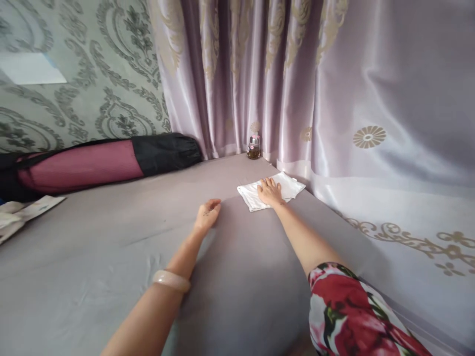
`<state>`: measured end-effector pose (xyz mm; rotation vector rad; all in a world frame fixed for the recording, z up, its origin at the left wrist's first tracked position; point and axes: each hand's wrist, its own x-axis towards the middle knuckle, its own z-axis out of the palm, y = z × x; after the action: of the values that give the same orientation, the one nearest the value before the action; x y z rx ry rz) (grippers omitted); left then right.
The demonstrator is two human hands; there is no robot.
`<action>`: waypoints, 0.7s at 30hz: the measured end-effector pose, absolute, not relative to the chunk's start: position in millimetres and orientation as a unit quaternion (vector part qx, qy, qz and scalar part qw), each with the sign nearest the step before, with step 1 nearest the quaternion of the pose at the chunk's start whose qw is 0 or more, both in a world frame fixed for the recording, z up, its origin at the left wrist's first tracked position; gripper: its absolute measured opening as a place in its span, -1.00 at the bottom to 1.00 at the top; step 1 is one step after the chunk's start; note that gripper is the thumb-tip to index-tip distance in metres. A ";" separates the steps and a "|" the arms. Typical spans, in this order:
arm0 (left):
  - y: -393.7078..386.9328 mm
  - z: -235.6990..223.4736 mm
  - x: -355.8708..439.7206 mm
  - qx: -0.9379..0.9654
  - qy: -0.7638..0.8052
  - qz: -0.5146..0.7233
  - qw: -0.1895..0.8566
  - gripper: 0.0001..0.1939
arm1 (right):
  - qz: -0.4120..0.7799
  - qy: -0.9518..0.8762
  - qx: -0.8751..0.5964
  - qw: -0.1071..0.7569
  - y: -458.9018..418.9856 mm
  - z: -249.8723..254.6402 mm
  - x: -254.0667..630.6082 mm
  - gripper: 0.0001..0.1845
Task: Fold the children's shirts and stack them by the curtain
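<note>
My right hand (270, 192) lies flat with its fingers spread on top of a folded white cloth (290, 186). The cloth rests on the grey sheet of a bed (237, 277), close to the edge by the curtain; a small tag sticks out at its far side. To the left of the cloth, and apart from it, my left hand (208, 213) is low over the sheet. Its fingers are loosely curled together, and nothing shows in them. A pale bangle (171, 281) circles my left forearm.
At the far corner stands a small dark jar (254, 147) with a pink-topped lid. A long pink and black bag (81, 165) lies along the patterned wall. Some flat pale items (40, 206) are at the left edge. A lilac curtain (345, 99) hangs along the right side.
</note>
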<state>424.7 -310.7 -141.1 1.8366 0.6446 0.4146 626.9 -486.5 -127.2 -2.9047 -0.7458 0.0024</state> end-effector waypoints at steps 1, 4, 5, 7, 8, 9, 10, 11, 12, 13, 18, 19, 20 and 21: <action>-299.4 -141.2 410.0 0.780 0.285 0.171 0.530 -0.63 | 0.011 -0.247 -0.967 0.067 -485.0 -125.7 625.2 -0.41; -266.6 -139.2 368.5 0.793 0.314 0.168 0.494 -0.62 | 0.024 -0.268 -0.961 0.059 -475.9 -122.7 612.1 -0.41; -256.9 -137.5 356.6 0.795 0.320 0.168 0.486 -0.62 | 0.023 -0.284 -0.957 0.062 -471.8 -122.3 605.2 -0.40; -240.1 -133.3 336.3 0.794 0.334 0.166 0.480 -0.63 | 0.021 -0.319 -0.945 0.074 -463.2 -121.6 589.6 -0.39; -233.3 -131.1 328.1 0.792 0.338 0.165 0.481 -0.63 | 0.020 -0.333 -0.939 0.080 -459.2 -121.1 582.0 -0.39; -227.5 -129.1 320.9 0.790 0.342 0.163 0.483 -0.64 | 0.020 -0.345 -0.935 0.084 -455.5 -120.3 575.1 -0.39; -222.7 -127.4 314.7 0.787 0.345 0.163 0.485 -0.65 | 0.019 -0.355 -0.931 0.086 -452.4 -119.5 569.3 -0.39; -219.0 -126.1 309.4 0.785 0.347 0.164 0.486 -0.66 | 0.019 -0.364 -0.927 0.086 -449.8 -118.7 564.6 -0.40; -216.3 -125.2 304.9 0.783 0.350 0.165 0.487 -0.66 | 0.018 -0.369 -0.925 0.085 -447.8 -118.2 561.1 -0.40; -214.5 -124.7 301.0 0.781 0.351 0.166 0.489 -0.66 | 0.017 -0.373 -0.924 0.084 -446.2 -118.1 558.6 -0.40; -214.2 -125.0 289.7 0.785 0.343 0.164 0.489 -0.68 | 0.025 -0.367 -0.927 0.076 -442.5 -125.6 553.8 -0.41; -214.6 -125.2 288.9 0.786 0.341 0.165 0.488 -0.69 | 0.025 -0.364 -0.928 0.075 -442.2 -127.5 553.6 -0.41; -214.8 -125.4 288.4 0.788 0.339 0.165 0.487 -0.69 | 0.023 -0.363 -0.929 0.073 -442.0 -129.0 553.7 -0.41; -214.7 -125.4 288.1 0.789 0.338 0.166 0.486 -0.69 | 0.021 -0.363 -0.929 0.070 -441.9 -129.7 554.2 -0.41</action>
<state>288.1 -214.7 -125.4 1.9205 0.8222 0.4034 554.2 -441.9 -129.7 -2.7952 -1.0920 0.0618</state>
